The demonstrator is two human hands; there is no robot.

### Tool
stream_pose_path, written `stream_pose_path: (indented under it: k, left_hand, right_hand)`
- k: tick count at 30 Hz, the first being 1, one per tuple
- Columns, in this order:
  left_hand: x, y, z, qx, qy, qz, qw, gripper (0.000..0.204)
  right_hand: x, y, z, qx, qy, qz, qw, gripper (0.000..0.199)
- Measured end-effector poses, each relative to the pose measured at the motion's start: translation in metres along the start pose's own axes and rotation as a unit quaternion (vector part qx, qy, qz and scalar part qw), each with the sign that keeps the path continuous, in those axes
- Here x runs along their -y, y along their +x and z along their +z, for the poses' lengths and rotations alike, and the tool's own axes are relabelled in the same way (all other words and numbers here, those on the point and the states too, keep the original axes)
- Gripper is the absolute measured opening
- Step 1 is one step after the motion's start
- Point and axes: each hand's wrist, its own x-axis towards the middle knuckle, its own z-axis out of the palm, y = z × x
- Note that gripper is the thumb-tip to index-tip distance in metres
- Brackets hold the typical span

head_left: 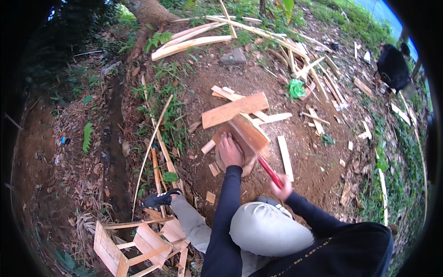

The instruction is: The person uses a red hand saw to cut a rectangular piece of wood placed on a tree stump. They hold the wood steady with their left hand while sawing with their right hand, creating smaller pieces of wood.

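The left hand [229,151] is pressing a stiff, light wooden board [244,131] (splintery edges), while the right hand [282,187] is gripping a red-handled blade [269,171].

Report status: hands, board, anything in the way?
Left hand flat on the wooden board atop the stump. Right hand gripping the red-handled blade, edge at the board. Offcuts around, none blocking.

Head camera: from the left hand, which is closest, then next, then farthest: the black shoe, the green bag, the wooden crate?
From the left hand:
1. black shoe, lower left.
2. green bag, upper right.
3. wooden crate, bottom left.
Shoe and bag are nearly tied.
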Motion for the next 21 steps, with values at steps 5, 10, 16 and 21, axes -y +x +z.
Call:
stream_pose_path:
  k: [5,10,16,21]
  left_hand:
    - [0.0,-0.003,0.012,-0.01,-0.072,-0.014,0.997,0.041]
    - [0.008,-0.01,0.007,-0.003,-0.043,-0.018,0.999,0.043]
    - [-0.012,-0.002,0.012,-0.03,-0.082,-0.01,0.996,0.043]
    - [0.011,-0.003,0.0,-0.02,-0.04,-0.016,0.999,0.044]
  right_hand:
    - [-0.002,0.033,0.011,-0.039,-0.063,-0.033,0.997,0.014]
    - [0.011,0.016,0.007,-0.01,-0.027,-0.001,1.0,0.017]
    - [-0.038,0.035,0.01,-0.044,-0.033,-0.063,0.996,0.013]
    - [0.017,0.006,0.009,-0.023,0.005,0.036,0.999,0.016]
